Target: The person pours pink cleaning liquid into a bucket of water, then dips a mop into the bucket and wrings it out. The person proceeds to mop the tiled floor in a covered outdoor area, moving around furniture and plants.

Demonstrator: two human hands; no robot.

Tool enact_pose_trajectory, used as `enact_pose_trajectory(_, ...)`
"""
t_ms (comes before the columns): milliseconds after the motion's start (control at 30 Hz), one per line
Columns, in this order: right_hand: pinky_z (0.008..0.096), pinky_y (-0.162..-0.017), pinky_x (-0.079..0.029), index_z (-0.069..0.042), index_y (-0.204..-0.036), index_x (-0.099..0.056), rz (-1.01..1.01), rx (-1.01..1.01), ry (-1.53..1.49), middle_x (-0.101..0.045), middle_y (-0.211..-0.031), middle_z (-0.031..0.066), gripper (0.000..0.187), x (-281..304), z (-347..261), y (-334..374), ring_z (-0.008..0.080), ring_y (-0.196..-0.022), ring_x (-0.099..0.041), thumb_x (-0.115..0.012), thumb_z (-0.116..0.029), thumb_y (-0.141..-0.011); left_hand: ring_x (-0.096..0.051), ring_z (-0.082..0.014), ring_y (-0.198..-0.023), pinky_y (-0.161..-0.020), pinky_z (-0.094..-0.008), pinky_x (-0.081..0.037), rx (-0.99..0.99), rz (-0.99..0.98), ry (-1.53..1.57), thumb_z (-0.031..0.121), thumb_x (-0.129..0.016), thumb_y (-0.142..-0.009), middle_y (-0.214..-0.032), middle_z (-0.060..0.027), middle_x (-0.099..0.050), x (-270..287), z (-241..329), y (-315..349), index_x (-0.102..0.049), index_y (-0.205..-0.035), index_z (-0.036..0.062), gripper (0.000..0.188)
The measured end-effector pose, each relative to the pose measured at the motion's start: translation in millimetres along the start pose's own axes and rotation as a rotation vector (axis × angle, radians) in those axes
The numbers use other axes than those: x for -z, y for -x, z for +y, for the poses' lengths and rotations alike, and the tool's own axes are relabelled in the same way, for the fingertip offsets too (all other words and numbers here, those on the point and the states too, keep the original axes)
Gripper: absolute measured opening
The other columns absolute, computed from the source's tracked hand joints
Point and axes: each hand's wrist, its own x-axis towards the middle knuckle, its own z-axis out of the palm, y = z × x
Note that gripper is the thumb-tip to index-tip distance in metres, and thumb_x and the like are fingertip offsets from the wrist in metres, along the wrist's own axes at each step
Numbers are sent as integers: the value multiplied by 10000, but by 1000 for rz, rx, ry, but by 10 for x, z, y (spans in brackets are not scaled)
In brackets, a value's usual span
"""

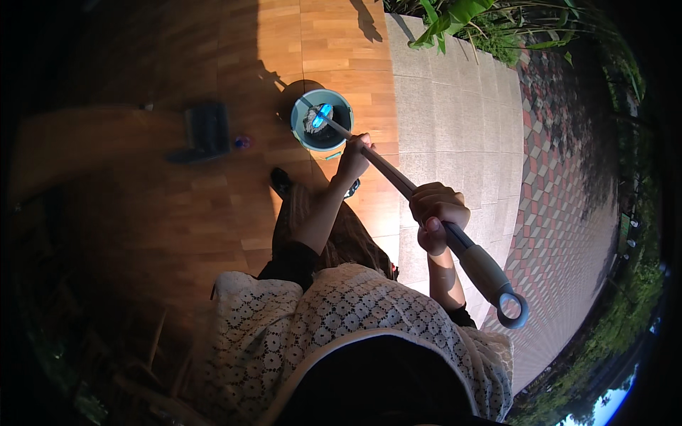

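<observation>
A mop point(389, 172) slants across the view, its grey pole running from the bucket up towards my right side. Its bright blue joint and grey mop head point(312, 122) are down inside a blue-grey bucket point(346, 133) on the floor. My left hand point(354, 157) is closed round the lower part of the pole, just above the bucket's rim. Higher up, my right hand point(438, 214) wraps round the pole below the thick grip, which ends in a ring point(512, 307). Whether the mop head touches the bucket's bottom cannot be made out.
To the left on the wood-look tiled floor point(227, 206) are a dark dustpan point(207, 131) and a small pinkish-purple thing point(243, 143). My foot point(281, 182) stands near the bucket. At right, pale steps point(455, 121) meet patterned paving point(554, 192); green plants point(455, 25) overhang the far edge.
</observation>
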Motion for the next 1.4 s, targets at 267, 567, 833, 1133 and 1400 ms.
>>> enact_pose_trajectory(267,238,-286,-264,-87,-565,-311,190,-1,-98,-276,-362,-6,340,273,-299,-194,106,-258,-271,-400,-260,-844,-471,-291,-546,-490,-353,-347,-52,-302,-72,26,-534,-626,-566,-147,-467,-45,298,-133,-401,-603,6,136)
enact_pose_trajectory(567,239,-333,-313,-72,-543,-336,158,-40,-80,-340,-393,5,388,257,-212,-127,130,-299,-340,-460,-296,-834,-431,-288,-478,-459,-344,-327,17,-373,-116,58,-542,-632,-513,-138,-428,23,186,-123,-376,-592,32,173)
enact_pose_trajectory(833,246,-320,-244,-62,-565,-310,202,-132,-113,-320,-395,12,305,164,78,4,117,-310,-294,-446,-159,-820,-459,-312,-516,-471,-349,-343,70,-273,-162,92,-563,-646,-540,-160,-451,96,-91,-182,-392,-579,16,200)
enact_pose_trajectory(1133,249,-311,-232,-79,-547,-297,203,-124,-30,-261,-384,0,340,256,123,-58,109,-296,-256,-451,-215,-817,-466,-324,-527,-480,-370,-345,66,-299,-206,64,-530,-630,-515,-156,-435,63,-64,-178,-400,-597,20,141)
enact_pose_trajectory(1400,267,-334,-283,-48,-489,-357,37,26,-148,-342,-401,47,290,112,176,39,177,-303,-338,-582,-70,-671,-430,-203,-456,-450,-312,-333,94,-192,-16,59,-557,-656,-484,-109,-379,22,-124,-22,-361,-569,14,219)
